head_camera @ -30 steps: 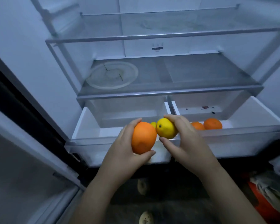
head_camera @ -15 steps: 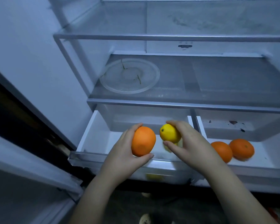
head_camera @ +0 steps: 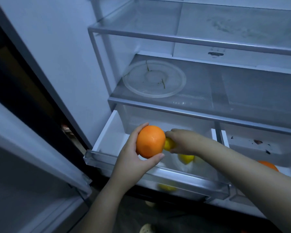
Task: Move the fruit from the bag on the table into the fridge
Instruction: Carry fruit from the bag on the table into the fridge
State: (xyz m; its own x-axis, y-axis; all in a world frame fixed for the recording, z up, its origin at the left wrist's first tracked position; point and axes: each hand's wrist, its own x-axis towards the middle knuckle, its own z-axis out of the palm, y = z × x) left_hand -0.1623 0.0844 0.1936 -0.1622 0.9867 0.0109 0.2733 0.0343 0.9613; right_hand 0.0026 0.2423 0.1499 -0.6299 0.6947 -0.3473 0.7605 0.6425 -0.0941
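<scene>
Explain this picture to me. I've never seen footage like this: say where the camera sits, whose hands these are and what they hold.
There is no machine here. A person wears one camera on the head, and it looks down at their own hands in front of an open fridge. The left hand grips an orange. The right hand holds a lemon over the pulled-out left drawer, where a second lemon lies. Another orange lies in the right drawer. A clear plate sits on the shelf above.
</scene>
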